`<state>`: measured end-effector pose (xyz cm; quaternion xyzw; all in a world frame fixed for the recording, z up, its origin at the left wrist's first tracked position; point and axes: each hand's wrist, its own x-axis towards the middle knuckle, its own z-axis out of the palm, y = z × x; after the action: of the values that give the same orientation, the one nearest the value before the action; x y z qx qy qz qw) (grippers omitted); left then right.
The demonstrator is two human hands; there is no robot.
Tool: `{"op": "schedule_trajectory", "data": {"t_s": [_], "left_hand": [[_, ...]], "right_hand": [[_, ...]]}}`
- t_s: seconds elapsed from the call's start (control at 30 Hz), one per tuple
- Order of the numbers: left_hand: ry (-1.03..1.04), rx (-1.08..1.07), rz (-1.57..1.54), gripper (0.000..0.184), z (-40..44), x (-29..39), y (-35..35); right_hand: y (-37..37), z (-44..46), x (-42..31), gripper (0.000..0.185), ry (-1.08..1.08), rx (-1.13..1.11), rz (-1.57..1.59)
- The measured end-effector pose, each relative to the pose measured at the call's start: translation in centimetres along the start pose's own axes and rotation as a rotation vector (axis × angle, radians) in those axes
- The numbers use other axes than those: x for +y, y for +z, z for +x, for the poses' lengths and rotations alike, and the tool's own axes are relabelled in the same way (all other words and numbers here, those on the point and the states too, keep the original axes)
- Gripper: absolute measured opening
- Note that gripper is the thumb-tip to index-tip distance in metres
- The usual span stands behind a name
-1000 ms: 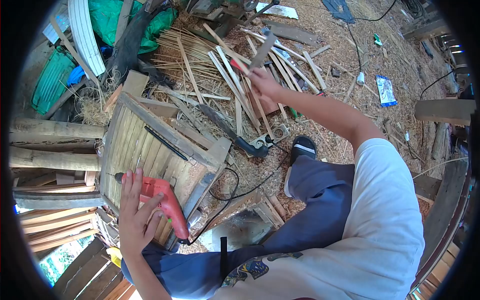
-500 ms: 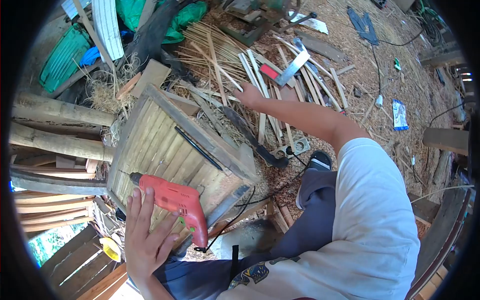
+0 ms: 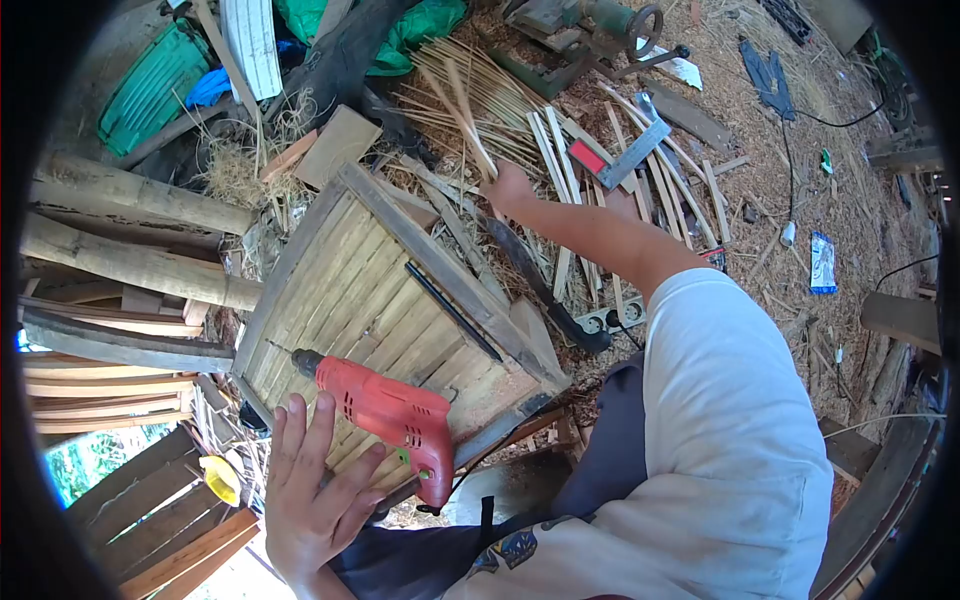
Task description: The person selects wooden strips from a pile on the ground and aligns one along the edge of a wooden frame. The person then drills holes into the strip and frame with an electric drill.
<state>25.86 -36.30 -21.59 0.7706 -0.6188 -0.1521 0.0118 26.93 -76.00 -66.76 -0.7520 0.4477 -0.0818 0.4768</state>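
A red drill lies on the slatted wooden bench top, its bit pointing to the upper left. My left hand is held at the drill's lower left side, fingers spread, holding nothing. Farther out, my right hand is closed round the near end of wooden strips, which point up and away. A thin black rod lies along the far side of the bench top. To the right of my right hand, a try square with a red handle rests on loose strips.
More thin sticks lie on the shavings-covered ground. A green machine stands at the top. A power strip sits near my knee. Bamboo poles and curved boards are at the left.
My right hand has left the square's area, moved left and taken hold of strips. The view has shifted, so the bench and drill appear farther right. My left hand remains by the drill.
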Motion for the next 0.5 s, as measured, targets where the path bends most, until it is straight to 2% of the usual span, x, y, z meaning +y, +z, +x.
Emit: {"op": "schedule_trajectory", "data": {"t_s": [0.17, 0.2, 0.3, 0.43, 0.47, 0.5], "left_hand": [[0.043, 0.006, -0.050, 0.038, 0.8, -0.3, 0.0], [0.054, 0.018, -0.055, 0.039, 1.0, -0.2, 0.1], [0.079, 0.021, -0.076, 0.038, 1.2, -0.2, 0.2], [0.121, 0.048, -0.027, 0.041, -0.2, -0.8, -1.8], [0.082, 0.145, -0.068, 0.038, -1.5, -1.4, -2.6], [0.041, 0.242, -0.108, 0.036, -3.2, -2.1, -3.4]], "right_hand": [[-1.9, 0.5, -2.7, 0.034, -0.369, 0.166, 0.122], [-2.6, 0.8, -3.2, 0.031, -0.432, 0.131, 0.082], [-4.2, 0.8, -5.4, 0.033, -0.458, 0.051, 0.116], [-6.4, -1.7, -8.5, 0.027, -0.346, -0.348, 0.605], [-7.3, -3.1, -9.2, 0.022, -0.281, -0.364, 0.597], [-8.1, -4.3, -10.1, 0.022, -0.397, -0.299, 0.505]]}}
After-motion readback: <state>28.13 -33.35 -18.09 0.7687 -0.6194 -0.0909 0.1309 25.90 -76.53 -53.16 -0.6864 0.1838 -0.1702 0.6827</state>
